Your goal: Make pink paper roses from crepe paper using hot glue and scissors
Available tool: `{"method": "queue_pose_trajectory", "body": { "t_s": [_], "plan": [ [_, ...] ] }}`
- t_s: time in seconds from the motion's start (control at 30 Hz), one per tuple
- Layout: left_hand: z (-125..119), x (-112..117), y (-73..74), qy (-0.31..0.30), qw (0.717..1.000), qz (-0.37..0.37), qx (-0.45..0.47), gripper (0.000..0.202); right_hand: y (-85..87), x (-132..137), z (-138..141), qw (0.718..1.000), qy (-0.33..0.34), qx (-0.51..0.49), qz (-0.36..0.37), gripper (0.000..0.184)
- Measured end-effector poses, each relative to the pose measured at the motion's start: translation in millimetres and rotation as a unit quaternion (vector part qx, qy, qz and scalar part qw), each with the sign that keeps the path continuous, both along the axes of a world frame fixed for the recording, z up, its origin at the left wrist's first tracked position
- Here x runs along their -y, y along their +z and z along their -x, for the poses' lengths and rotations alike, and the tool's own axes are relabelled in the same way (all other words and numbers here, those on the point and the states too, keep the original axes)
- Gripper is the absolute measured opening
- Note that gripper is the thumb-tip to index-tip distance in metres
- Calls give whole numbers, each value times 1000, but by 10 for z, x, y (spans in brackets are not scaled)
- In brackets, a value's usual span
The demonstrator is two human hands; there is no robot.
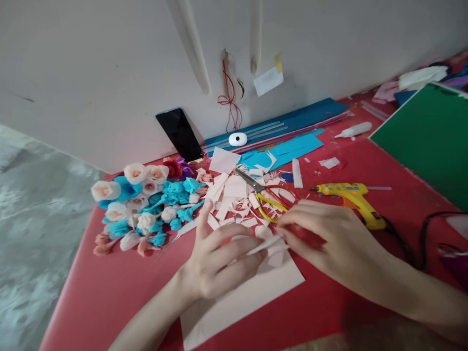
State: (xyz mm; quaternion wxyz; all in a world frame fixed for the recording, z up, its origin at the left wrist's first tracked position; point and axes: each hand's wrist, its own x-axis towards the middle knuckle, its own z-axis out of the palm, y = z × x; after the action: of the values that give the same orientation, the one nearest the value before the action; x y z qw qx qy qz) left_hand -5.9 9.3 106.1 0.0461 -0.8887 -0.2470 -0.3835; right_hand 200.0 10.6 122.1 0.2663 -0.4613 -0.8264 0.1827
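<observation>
My left hand [223, 258] is closed around a small pale paper piece [266, 243], its index finger sticking up. At the other end of that piece, the thumb and forefinger of my right hand [332, 239] come together in a pinch. Part of the paper is hidden by the fingers. Beneath both hands lies a pale pink paper sheet [234, 317]. Scissors [252, 181] with yellow and red handles rest just beyond, among white paper scraps [236, 187].
Blue, white and pink paper flowers [146, 204] crowd the left of the red table [146, 297]. A yellow glue gun [360, 200] lies right, near a green board [427, 141] and a white bottle [354, 129]. A black phone [181, 134] leans on the wall by a white case [237, 139].
</observation>
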Motion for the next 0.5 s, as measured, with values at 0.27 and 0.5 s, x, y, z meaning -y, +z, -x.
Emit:
{"method": "queue_pose_trajectory", "body": {
  "t_s": [0.27,0.5],
  "plan": [
    [-5,8,22,16,999,-24,37,13,92,-49,-335,969,-167,94,-155,11],
    [-19,65,38,8,999,-7,33,12,-649,-34,-1279,931,-243,209,-174,13]
  ]
}}
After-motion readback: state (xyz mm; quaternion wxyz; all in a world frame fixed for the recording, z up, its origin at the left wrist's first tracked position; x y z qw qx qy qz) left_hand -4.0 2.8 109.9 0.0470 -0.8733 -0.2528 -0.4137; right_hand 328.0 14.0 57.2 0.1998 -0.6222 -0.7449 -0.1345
